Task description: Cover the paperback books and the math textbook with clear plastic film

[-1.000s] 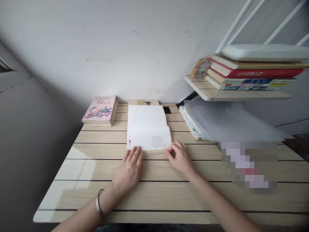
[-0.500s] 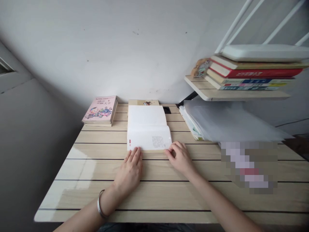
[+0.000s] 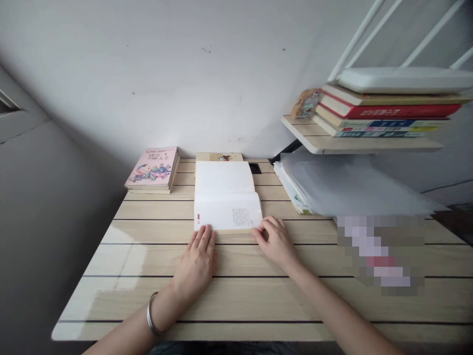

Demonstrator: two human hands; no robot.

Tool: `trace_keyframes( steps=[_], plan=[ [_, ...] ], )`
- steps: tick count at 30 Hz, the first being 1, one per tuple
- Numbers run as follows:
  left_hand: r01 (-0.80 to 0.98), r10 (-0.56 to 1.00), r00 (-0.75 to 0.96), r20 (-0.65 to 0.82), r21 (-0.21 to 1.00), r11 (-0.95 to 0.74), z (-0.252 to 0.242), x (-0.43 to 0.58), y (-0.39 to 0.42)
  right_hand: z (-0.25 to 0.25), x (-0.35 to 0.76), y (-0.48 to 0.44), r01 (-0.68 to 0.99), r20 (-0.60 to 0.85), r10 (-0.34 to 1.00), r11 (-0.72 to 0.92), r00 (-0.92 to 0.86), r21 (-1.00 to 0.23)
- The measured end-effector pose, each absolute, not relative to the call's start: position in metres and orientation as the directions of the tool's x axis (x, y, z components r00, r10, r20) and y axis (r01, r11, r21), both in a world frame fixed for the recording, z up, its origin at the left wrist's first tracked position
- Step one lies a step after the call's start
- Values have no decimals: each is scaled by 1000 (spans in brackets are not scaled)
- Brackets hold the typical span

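Observation:
An open book (image 3: 225, 197) lies on the wooden desk, turned sideways, with mostly white pages and a small block of print on the nearer page. My left hand (image 3: 196, 261) rests flat, its fingertips at the book's near edge on the left; a silver bangle circles that wrist. At the near right corner, my right hand (image 3: 274, 241) pinches the edge of the book between thumb and forefinger. Behind the open book, a tan book (image 3: 214, 157) with a small dark drawing partly shows.
A stack of pink-covered books (image 3: 152, 167) sits at the back left. On the right, papers under a translucent plastic sheet (image 3: 343, 182) lie below a small shelf (image 3: 325, 143) carrying piled books (image 3: 391, 112). A blurred-out patch (image 3: 384, 256) covers something on the desk's right side.
My left hand has slid very slightly left along the book's near edge. My right hand keeps its pinch at the corner, and the pages look the same.

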State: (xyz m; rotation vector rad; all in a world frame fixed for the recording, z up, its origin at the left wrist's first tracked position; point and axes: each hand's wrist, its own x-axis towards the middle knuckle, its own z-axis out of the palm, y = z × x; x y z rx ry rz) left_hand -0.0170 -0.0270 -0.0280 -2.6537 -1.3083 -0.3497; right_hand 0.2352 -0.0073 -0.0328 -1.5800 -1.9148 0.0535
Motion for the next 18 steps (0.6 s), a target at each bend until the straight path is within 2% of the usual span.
trace_keyframes(
  steps=[12,18],
  plan=[
    [809,773,581,253,-83,-581,-28,-14,-33,-32,235,-7,873,451,890,272,-68,-404],
    [849,817,519,249,-39,-527,-29,-7,-43,-33,235,-7,880,463,884,269,-65,-392]
  ],
)
